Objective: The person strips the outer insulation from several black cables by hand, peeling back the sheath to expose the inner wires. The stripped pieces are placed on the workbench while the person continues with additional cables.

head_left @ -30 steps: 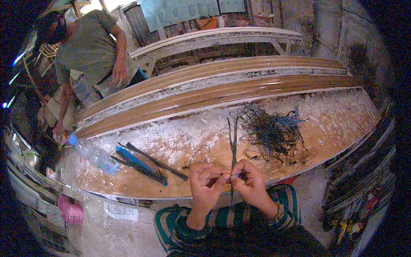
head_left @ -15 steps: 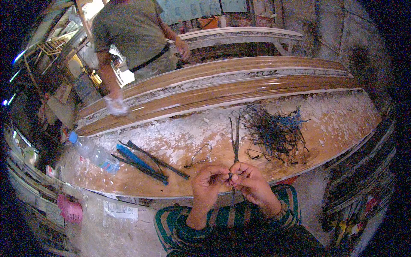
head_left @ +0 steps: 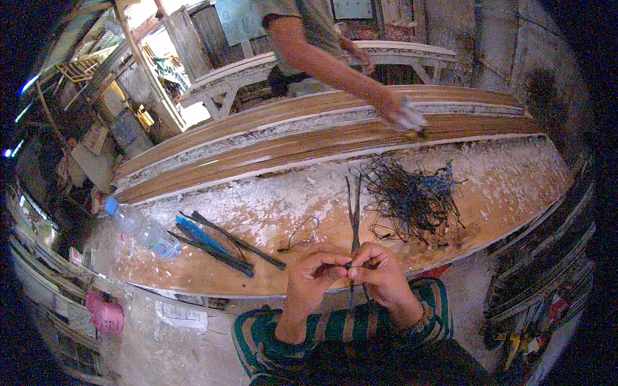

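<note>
My left hand (head_left: 313,273) and my right hand (head_left: 380,273) meet at the front edge of the work surface. Both pinch a bundle of thin dark strips (head_left: 355,225) between thumb and fingertips. Its ends fan out above my fingers, and thinner tails hang down toward my lap. A small dark knot-like lump shows between the fingertips; its detail is too small to make out. Beyond my right hand lies a tangled heap of black and blue cords (head_left: 418,202). One loose cord (head_left: 302,235) curls just past my left hand.
Bundled black and blue strips (head_left: 215,244) lie left, near a clear plastic bottle (head_left: 145,230) on its side. Long glossy wooden boards (head_left: 283,154) run behind. Another person's hand (head_left: 389,109) holds a white cloth (head_left: 411,119) over them. A pink bag (head_left: 105,313) is lower left.
The other person has moved right, carrying the white cloth from the boards' left end toward their right part. My hands stay almost in place, with slight finger shifts on the strips.
</note>
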{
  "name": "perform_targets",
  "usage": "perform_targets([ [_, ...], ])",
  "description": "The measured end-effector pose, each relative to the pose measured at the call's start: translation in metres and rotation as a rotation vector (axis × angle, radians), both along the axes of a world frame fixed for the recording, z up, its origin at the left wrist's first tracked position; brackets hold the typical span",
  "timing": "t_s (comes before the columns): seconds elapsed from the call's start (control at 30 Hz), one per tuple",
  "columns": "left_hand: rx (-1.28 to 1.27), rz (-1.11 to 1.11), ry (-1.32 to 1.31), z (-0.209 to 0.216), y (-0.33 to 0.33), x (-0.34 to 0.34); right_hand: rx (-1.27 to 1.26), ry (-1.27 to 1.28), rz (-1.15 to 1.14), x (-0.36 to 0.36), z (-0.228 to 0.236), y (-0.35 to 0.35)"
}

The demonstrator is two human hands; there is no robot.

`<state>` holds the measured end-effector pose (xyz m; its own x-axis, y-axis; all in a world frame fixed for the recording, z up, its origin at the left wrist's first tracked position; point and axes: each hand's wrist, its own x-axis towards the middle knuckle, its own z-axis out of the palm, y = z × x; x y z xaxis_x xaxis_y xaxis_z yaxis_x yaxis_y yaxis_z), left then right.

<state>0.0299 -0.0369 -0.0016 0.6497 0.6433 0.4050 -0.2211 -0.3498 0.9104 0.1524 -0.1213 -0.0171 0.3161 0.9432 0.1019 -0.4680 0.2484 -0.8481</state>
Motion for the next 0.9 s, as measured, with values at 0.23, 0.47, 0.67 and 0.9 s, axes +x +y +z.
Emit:
perform_targets([
  [0.23,-0.169,-0.141,0.021,-0.003,0.006,-0.003,0.002,-0.057,-0.085,-0.004,0.013,-0.002],
  [0.47,-0.345,-0.182,0.004,-0.005,0.007,-0.006,0.006,-0.236,-0.034,-0.001,0.013,-0.002],
  [0.67,-0.397,-0.124,0.091,-0.001,0.008,-0.008,0.105,-0.373,-0.089,-0.001,0.002,0.002],
  [0.9,-0.207,0.118,-0.041,-0.005,-0.01,0.003,-0.098,-0.311,-0.112,0.0,0.006,0.0],
])
